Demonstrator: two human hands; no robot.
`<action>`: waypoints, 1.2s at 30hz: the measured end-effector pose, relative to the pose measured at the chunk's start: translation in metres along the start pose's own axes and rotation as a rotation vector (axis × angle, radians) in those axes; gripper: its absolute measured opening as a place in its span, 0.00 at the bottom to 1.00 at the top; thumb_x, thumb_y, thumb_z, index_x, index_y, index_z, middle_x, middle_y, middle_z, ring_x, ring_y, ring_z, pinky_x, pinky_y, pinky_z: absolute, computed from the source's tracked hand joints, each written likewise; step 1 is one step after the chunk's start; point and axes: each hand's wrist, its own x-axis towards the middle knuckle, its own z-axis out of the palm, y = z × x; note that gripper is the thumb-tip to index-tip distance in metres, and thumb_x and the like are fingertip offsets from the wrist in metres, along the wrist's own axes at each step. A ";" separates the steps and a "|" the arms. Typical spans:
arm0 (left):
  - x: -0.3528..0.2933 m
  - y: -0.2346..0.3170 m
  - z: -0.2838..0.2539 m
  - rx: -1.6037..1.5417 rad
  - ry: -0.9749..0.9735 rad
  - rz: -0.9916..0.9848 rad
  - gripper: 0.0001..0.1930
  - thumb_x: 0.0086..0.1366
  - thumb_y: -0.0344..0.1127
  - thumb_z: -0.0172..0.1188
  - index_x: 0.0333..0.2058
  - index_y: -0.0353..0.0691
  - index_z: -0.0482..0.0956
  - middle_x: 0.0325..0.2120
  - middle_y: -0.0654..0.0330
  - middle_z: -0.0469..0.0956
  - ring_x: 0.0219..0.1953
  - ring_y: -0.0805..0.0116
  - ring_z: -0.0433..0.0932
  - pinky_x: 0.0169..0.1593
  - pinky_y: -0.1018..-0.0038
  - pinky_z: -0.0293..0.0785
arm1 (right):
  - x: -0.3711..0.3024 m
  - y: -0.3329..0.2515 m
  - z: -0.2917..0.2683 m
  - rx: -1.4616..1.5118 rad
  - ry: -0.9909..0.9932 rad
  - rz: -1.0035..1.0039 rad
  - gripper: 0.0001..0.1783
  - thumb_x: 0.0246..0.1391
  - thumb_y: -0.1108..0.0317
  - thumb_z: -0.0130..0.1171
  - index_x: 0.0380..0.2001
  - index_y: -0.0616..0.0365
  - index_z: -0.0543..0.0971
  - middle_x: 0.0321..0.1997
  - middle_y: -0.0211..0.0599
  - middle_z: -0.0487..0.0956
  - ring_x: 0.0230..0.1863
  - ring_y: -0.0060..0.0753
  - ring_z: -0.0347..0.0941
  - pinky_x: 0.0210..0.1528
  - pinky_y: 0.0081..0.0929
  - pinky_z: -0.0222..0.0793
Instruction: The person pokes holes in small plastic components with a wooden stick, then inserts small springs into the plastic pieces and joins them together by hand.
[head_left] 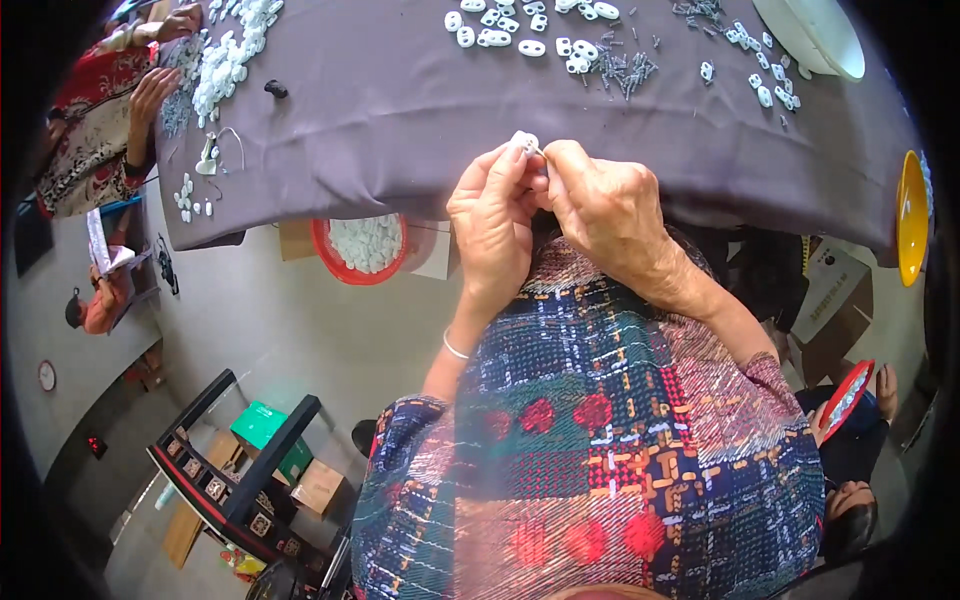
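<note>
My left hand (492,215) is raised near the table's front edge, its thumb and fingers pinching a small white plastic cord lock (526,143). My right hand (607,200) is closed right beside it, fingertips pressed together near the piece. Whatever those fingertips hold is hidden or too small to make out. Beyond my hands on the dark cloth lie several white two-hole cord locks (532,48), with a loose pile of small grey springs (627,73) to their right.
A dark cloth covers the table (350,100). At the far right stands a white bowl (845,45); a yellow dish (911,220) sits at the right edge. Below the table, a red-rimmed bucket (318,250) holds white pieces. Another person's hands (150,95) work at left beside a white heap (222,70).
</note>
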 end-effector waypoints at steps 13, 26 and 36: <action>-0.002 -0.004 0.002 0.051 0.063 0.070 0.07 0.61 0.28 0.55 0.37 0.32 0.76 0.26 0.61 0.77 0.25 0.79 0.73 0.29 0.83 0.73 | -0.003 -0.001 0.007 0.067 -0.034 0.082 0.02 0.52 0.73 0.50 0.29 0.60 0.70 0.18 0.45 0.73 0.21 0.47 0.73 0.21 0.36 0.67; -0.003 -0.008 0.005 0.230 0.113 0.277 0.07 0.61 0.28 0.55 0.35 0.31 0.76 0.23 0.61 0.76 0.22 0.79 0.72 0.26 0.84 0.71 | -0.003 -0.006 0.013 0.846 -0.084 0.476 0.08 0.60 0.72 0.44 0.37 0.62 0.73 0.28 0.21 0.72 0.25 0.08 0.63 0.26 0.10 0.62; 0.004 -0.011 0.003 0.207 0.117 0.293 0.07 0.62 0.28 0.54 0.36 0.32 0.76 0.23 0.65 0.74 0.23 0.82 0.69 0.28 0.86 0.67 | 0.000 0.000 0.025 0.903 -0.045 0.435 0.09 0.59 0.73 0.45 0.39 0.62 0.73 0.30 0.23 0.73 0.28 0.08 0.63 0.30 0.08 0.61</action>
